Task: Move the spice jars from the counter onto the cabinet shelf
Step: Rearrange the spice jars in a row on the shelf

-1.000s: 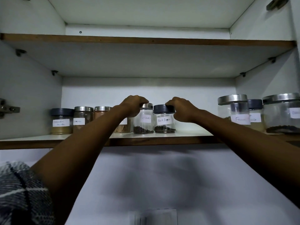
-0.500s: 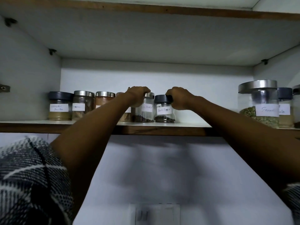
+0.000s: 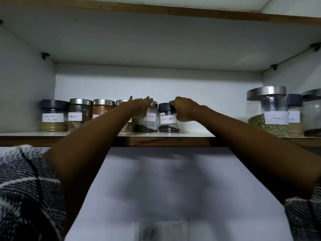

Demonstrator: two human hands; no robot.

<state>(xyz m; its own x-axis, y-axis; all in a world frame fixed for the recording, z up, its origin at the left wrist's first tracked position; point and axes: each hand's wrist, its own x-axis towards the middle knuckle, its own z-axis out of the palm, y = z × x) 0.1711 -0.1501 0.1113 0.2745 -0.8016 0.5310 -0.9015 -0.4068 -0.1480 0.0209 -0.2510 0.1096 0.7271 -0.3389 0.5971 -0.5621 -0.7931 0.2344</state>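
Item: two small spice jars, upright on the cabinet shelf [image 3: 191, 134], mid-row, almost touching. Cloves jar [image 3: 149, 120], steel lid; the left hand [image 3: 139, 106] lies over its top with fingers stretched flat, gripping nothing. Black Pepper jar [image 3: 168, 121], dark lid; the right hand [image 3: 185, 108] curls round its lid and shoulder in a firm hold. Handling, by judgement: clear hard walls, probably glass, so breakable and smooth; little filling, so light; best taken round the lid or just below it, as the right hand does. Neighbours: four labelled jars to the left, the nearest [image 3: 124, 117] just beside the cloves and partly hidden by the forearm; a large fennel jar [image 3: 268, 112] with others well apart to the right. Room: bare shelf between pepper and fennel, ample height under the upper shelf [image 3: 156, 37]. Both jars stand near the front edge.
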